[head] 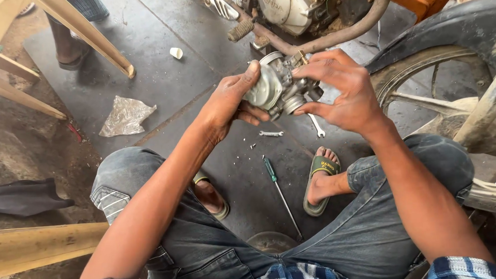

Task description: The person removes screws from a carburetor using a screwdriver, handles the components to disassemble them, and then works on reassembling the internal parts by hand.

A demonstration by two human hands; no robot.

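Observation:
I hold a grey metal carburettor (pixel 279 88) up in front of me with both hands. My left hand (pixel 230 104) grips its rounded left side, thumb over the top. My right hand (pixel 343 88) closes on its right side, fingertips by a small brass fitting at the top. On the floor below lie a green-handled screwdriver (pixel 278 191), a small spanner (pixel 271 134), a second spanner (pixel 316 125) and a few tiny screws.
A motorcycle engine (pixel 292 9) with its exhaust pipe and a wheel (pixel 441 86) stand ahead and to the right. A crumpled plastic bag (pixel 125 116), chair legs (pixel 82 35), another person's foot (pixel 68 52) and a dark cloth (pixel 24 196) lie left.

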